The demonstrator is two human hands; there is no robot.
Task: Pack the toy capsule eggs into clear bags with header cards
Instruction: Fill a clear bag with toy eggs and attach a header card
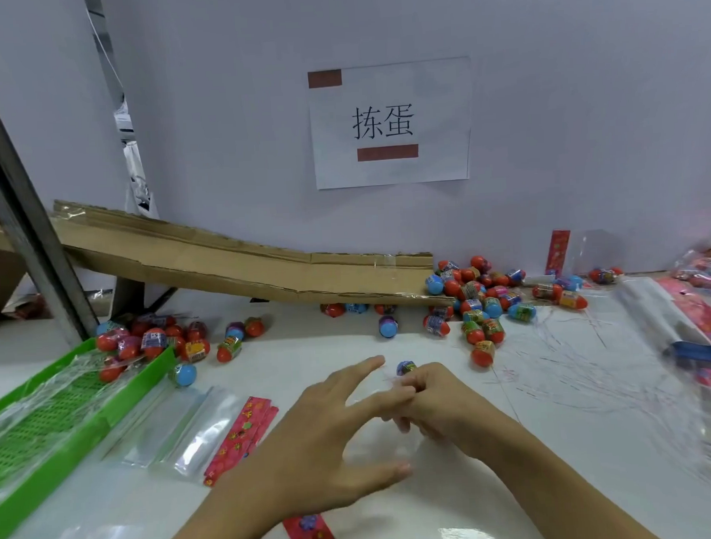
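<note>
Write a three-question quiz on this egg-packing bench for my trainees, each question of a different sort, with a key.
1. True or false: the cardboard chute slopes down toward the right-hand pile of capsule eggs.
2. Which hand holds an egg? A) left hand B) right hand C) neither
3. Fill in: the tray at the left is coloured ____.

Key: 1 true. 2 B; its curled fingers pinch a blue egg, while the left hand's fingers are spread and straight. 3 green.
</note>
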